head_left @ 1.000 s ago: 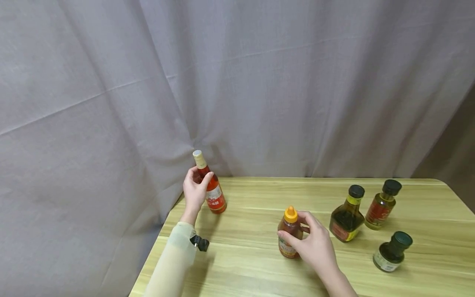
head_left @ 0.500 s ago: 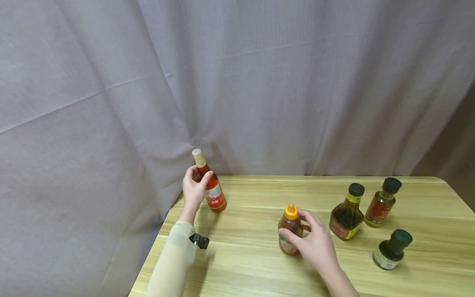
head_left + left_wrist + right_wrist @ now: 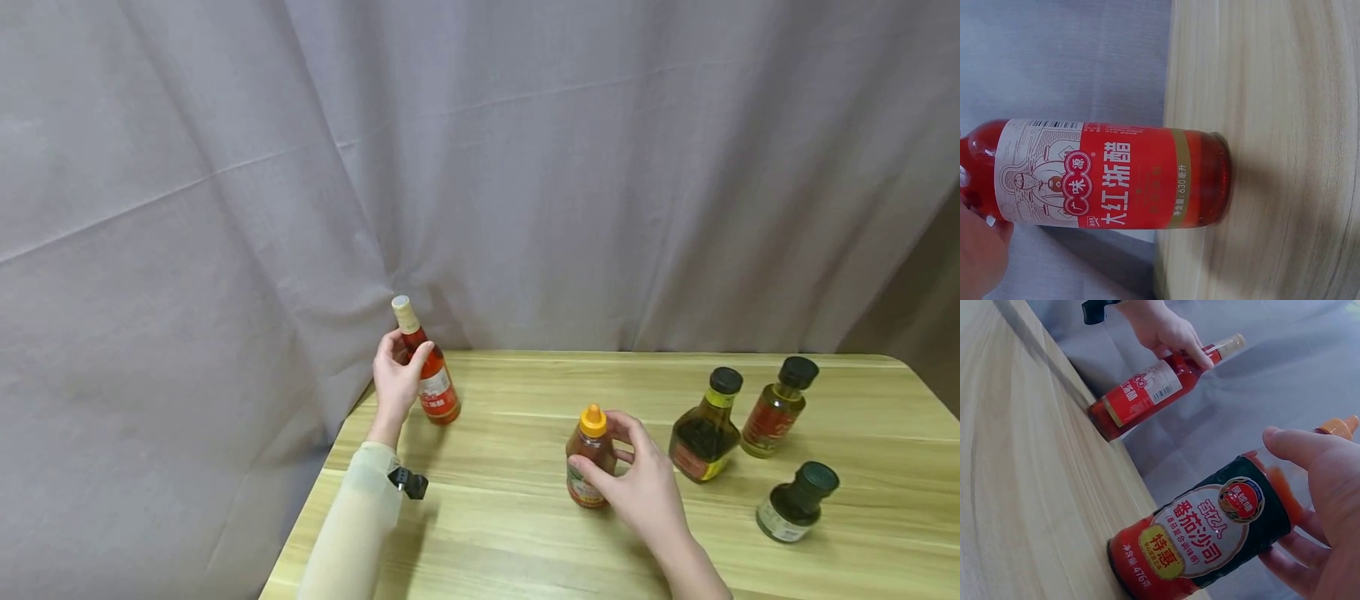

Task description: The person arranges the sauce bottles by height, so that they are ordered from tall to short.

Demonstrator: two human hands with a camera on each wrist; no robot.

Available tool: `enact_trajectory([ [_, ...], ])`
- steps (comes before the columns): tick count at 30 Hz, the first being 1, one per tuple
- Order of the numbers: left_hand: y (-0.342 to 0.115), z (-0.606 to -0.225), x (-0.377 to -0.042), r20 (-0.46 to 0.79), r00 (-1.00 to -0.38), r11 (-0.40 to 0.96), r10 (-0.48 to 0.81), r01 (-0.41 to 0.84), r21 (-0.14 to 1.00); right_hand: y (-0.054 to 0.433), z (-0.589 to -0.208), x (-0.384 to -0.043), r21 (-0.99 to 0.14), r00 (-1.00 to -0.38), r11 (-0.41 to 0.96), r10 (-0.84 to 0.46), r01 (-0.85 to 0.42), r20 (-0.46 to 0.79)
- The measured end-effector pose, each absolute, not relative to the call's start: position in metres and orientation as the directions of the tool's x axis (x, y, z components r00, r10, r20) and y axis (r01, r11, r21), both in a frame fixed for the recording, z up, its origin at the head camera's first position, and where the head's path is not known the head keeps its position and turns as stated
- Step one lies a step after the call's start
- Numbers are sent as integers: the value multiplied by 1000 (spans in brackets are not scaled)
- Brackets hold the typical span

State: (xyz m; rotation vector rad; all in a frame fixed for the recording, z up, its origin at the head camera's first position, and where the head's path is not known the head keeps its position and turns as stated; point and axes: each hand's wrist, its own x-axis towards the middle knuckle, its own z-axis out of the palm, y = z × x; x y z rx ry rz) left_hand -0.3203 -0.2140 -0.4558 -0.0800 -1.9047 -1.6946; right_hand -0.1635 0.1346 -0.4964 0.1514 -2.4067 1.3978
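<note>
At the table's left back edge my left hand holds a tall red vinegar bottle around its shoulder, fingers behind and thumb in front. Its red and white label fills much of the left wrist view, and its base is at the tabletop. My right hand grips a squeeze bottle of ketchup by its upper part, just under the orange nozzle cap. In the right wrist view the ketchup bottle's dark green and white label faces the camera, with the base at the wood.
Right of the ketchup stand a square dark sauce bottle, a slim bottle with a red label and a small dark jar with a green lid. A grey curtain hangs behind the wooden table.
The ketchup bottle and my right hand have shifted slightly toward the back of the table. My left hand keeps its hold on the vinegar bottle, and the head view has tilted a little.
</note>
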Motion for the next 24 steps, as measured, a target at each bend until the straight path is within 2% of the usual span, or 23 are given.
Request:
enact_trajectory([
  [9,-211,-456,-321,461,-825,204,-326,414,887,140,-497,-164,-800,-932,535,63,-270,357],
  [24,-204,-459,-320,456,-826,177,-330,420,890,145,-504,-164,-789,-955,583,74,-194,289],
])
